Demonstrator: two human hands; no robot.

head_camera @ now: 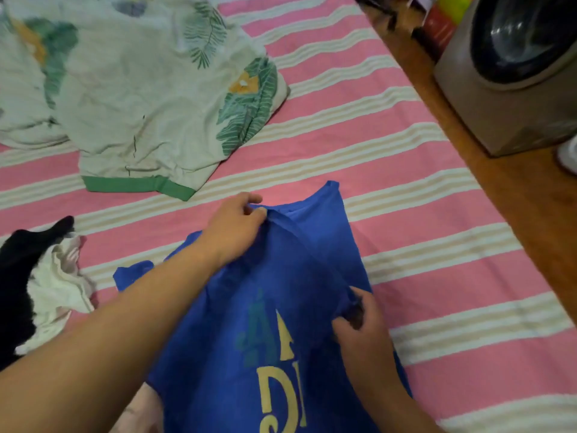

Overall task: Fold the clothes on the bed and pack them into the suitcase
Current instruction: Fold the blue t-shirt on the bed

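— Shirt first: where is the blue T-shirt [274,307]?
— On the striped bed [406,182], near edge.
— Hands?
— Left hand [234,226] pinches its far edge; right hand [359,320] pinches a fold. Leaf-print top [150,98] lies beyond.

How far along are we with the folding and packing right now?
Early on. Nothing looks folded, and no suitcase is in view. In hand: both hands, left and right, pinch the blue T-shirt along a fold. Left: the leaf-print garment and the black-and-white pile lie unfolded.
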